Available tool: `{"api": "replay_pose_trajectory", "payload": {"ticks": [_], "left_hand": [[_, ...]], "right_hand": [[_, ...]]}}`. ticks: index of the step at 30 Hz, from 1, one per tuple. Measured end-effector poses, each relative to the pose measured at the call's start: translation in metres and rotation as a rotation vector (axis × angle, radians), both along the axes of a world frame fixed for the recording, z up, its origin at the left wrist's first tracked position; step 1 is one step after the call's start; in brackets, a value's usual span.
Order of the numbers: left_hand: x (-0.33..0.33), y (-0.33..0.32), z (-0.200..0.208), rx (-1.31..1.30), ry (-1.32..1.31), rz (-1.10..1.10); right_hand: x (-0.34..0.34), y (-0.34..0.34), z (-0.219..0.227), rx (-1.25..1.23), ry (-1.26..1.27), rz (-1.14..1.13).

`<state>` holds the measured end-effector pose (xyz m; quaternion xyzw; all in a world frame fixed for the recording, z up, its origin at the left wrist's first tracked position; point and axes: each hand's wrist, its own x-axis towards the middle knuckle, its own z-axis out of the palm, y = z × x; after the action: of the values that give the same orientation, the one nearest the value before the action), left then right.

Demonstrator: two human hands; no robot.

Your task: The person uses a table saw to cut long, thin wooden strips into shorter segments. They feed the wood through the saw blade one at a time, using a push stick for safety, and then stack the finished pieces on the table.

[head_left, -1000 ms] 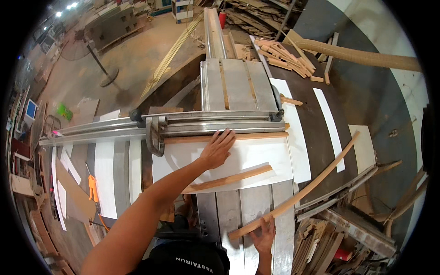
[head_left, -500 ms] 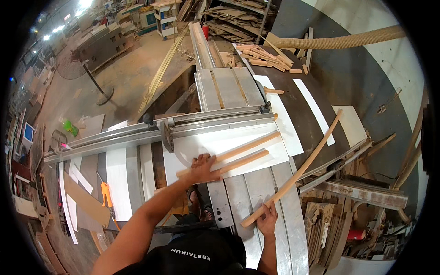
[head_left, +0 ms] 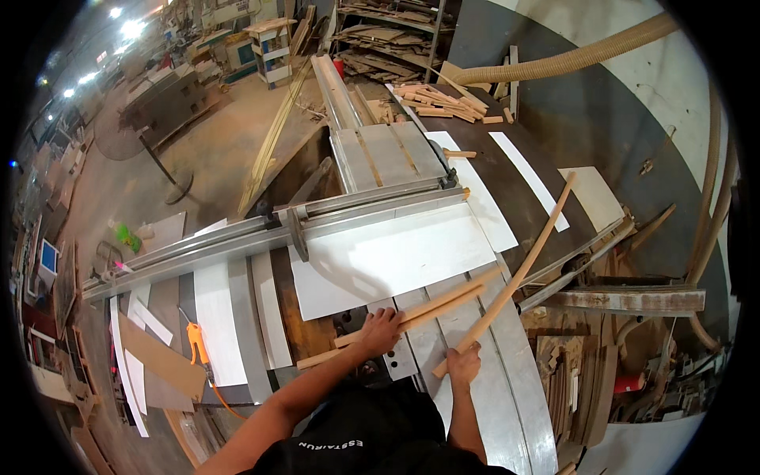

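My left hand (head_left: pixel 381 332) is closed over two slim wooden strips (head_left: pixel 445 303) that lie almost side by side, slanting up to the right over the metal saw table (head_left: pixel 443 340). Their near ends stick out past my wrist. In my right hand (head_left: pixel 465 364) is the lower end of a longer wooden strip (head_left: pixel 526 265), its far end reaching out over the dark tabletop. Beyond the left hand a white panel (head_left: pixel 388 253) lies along a metal fence (head_left: pixel 372 207), with no strip on it.
An orange air gun (head_left: pixel 197 344) with a hose lies to the left beside white and brown boards. A pile of short wood pieces (head_left: pixel 443 101) sits at the far right. A ribbed hose (head_left: pixel 570 59) hangs above. Scrap boards (head_left: pixel 566 380) stand at the lower right.
My left hand has drawn the two strips off the white panel toward me. My right hand still grips the long strip, now nearer the other two. The whole view has shifted slightly.
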<state>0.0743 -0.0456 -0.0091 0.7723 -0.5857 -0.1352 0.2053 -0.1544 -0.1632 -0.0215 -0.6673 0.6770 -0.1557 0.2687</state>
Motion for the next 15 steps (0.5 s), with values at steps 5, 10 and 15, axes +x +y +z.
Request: {"api": "replay_pose_trajectory", "payload": {"ticks": [5,10,15], "left_hand": [[-0.022,-0.007,-0.011,0.039,0.024,-0.02],[-0.022,-0.006,0.019,0.086,0.218,-0.001],[-0.003,-0.011,0.037,0.052,1.143,0.117]], "right_hand": [[-0.028,-0.021,-0.003,0.047,-0.329,-0.012],[-0.005,-0.024,0.054,0.198,-0.8,0.049],[0.066,-0.02,0.039,0.23,-0.88,0.077]]}}
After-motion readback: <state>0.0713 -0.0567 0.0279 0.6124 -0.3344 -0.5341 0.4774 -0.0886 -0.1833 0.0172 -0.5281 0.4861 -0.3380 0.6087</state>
